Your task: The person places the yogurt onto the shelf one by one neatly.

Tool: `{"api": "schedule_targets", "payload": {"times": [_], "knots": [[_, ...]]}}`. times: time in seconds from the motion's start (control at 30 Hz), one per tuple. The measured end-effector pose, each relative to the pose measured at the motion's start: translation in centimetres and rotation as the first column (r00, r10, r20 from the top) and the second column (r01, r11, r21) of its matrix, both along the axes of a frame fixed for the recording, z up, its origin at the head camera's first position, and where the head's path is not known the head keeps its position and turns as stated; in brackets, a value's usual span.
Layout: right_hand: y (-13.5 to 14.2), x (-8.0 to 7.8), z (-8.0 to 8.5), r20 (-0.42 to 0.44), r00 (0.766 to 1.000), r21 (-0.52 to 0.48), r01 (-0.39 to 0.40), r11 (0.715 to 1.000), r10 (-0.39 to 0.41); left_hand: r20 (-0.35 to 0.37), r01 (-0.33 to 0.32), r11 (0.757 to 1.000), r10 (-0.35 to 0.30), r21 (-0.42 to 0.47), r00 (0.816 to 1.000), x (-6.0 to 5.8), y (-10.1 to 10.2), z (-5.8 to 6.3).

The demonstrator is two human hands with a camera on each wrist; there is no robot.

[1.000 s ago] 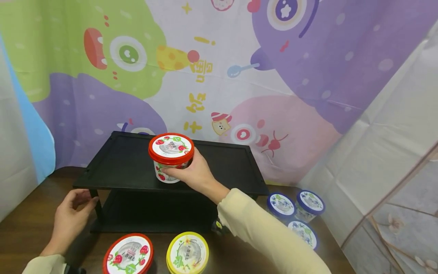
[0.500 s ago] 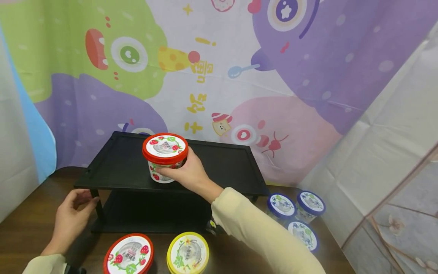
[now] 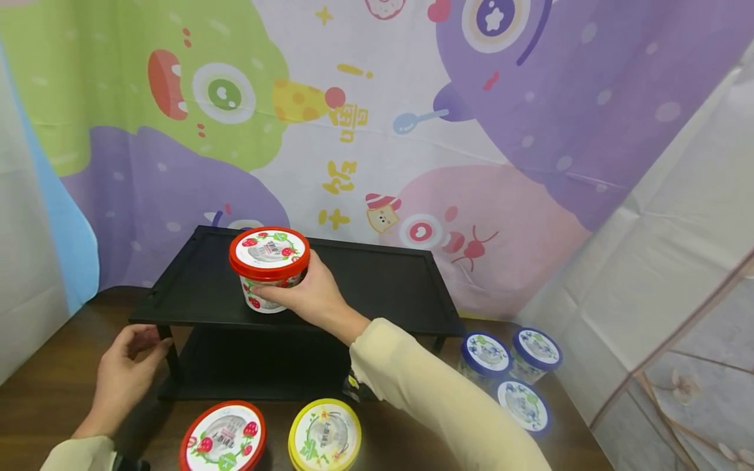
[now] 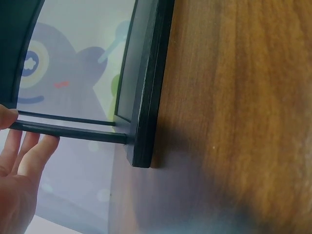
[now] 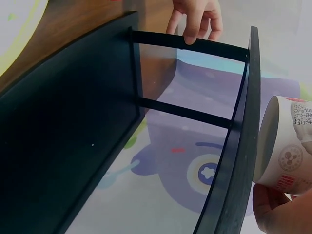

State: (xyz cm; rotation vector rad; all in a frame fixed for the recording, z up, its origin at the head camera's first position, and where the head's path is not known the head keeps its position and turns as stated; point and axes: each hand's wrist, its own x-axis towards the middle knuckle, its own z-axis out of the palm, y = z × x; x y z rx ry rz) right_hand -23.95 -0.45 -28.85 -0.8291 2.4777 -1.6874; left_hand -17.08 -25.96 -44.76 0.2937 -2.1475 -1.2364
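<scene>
My right hand (image 3: 318, 293) grips a paper tub (image 3: 262, 297) with a red strawberry-print lid. The tub is over the left front part of the black two-tier rack's (image 3: 377, 281) top shelf. In the right wrist view its pale underside (image 5: 267, 141) shows beside the shelf edge; whether it touches the shelf I cannot tell. My left hand (image 3: 126, 373) holds the rack's front left post (image 4: 73, 132), thumb on one side and fingers on the other. In front of the rack stand another red-lidded tub (image 3: 224, 437) and a yellow-lidded tub (image 3: 325, 435).
Several blue-lidded tubs, among them a nearer one (image 3: 522, 405), stand grouped on the wooden table (image 3: 424, 418) right of the rack. A cartoon-print curtain (image 3: 365, 150) hangs close behind the rack. The lower shelf (image 3: 253, 366) lies in shadow.
My right hand has carried the red-lidded tub steadily leftward along the top shelf. My left hand stays on the post, and the other tubs have not moved.
</scene>
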Motion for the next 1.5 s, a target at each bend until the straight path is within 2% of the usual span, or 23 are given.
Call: {"api": "schedule_targets", "payload": {"times": [0.2, 0.27, 0.5, 0.77, 0.87, 0.93, 1.03, 1.1, 1.17, 1.33, 1.37, 1.4, 1.5], "knots": [[-0.8, 0.1, 0.1, 0.011, 1.0, -0.001, -0.015, 1.0, 0.015, -0.001, 0.015, 1.0, -0.015, 0.011, 1.0, 0.0, 0.0, 0.1], [-1.1, 0.2, 0.1, 0.014, 1.0, 0.001, -0.013, 1.0, 0.013, -0.008, 0.006, 1.0, -0.006, -0.002, 1.0, -0.1, -0.2, -0.3], [-2.0, 0.3, 0.1, 0.01, 1.0, -0.008, -0.007, 1.0, 0.007, 0.029, 0.005, 1.0, -0.005, -0.004, 1.0, 0.2, 0.1, 0.4], [-3.0, 0.4, 0.0, -0.006, 1.0, -0.007, -0.022, 1.0, 0.022, 0.039, 0.007, 1.0, -0.007, 0.001, 0.999, 0.3, 0.1, 0.4], [-3.4, 0.4, 0.0, -0.009, 1.0, -0.006, -0.026, 1.0, 0.026, 0.048, -0.004, 1.0, 0.005, -0.01, 0.999, 0.1, -0.2, -0.1], [-3.6, 0.4, -0.1, -0.003, 1.0, -0.003, -0.021, 1.0, 0.021, 0.044, -0.009, 1.0, 0.01, -0.023, 0.999, -0.3, -0.6, -0.9], [-3.9, 0.5, -0.1, 0.006, 1.0, -0.001, -0.013, 1.0, 0.013, 0.017, -0.015, 0.999, 0.016, -0.043, 1.0, -1.1, -1.3, -2.2], [-4.2, 0.6, -0.2, 0.01, 1.0, 0.006, -0.012, 1.0, 0.012, -0.009, -0.008, 0.999, 0.008, -0.041, 1.0, -1.3, -1.5, -2.7], [-4.4, 0.6, -0.3, 0.007, 1.0, 0.01, -0.017, 1.0, 0.017, -0.021, -0.007, 1.0, 0.007, -0.013, 1.0, -1.3, -1.4, -2.5], [-5.1, 0.6, -0.4, -0.011, 1.0, 0.004, -0.019, 1.0, 0.019, 0.026, -0.004, 1.0, 0.004, 0.007, 1.0, -0.3, -0.4, -0.5], [-5.3, 0.6, -0.4, -0.013, 1.0, 0.0, -0.02, 1.0, 0.02, 0.022, -0.009, 1.0, 0.009, 0.026, 1.0, -0.3, -0.3, -0.5], [-5.4, 0.6, -0.5, -0.014, 1.0, -0.004, -0.021, 1.0, 0.021, 0.027, -0.005, 1.0, 0.004, 0.009, 1.0, -0.2, -0.2, -0.4], [-5.7, 0.6, -0.5, -0.015, 0.999, -0.013, -0.028, 1.0, 0.028, 0.002, 0.002, 1.0, -0.002, 0.008, 1.0, -0.6, -0.8, -1.3]]}}
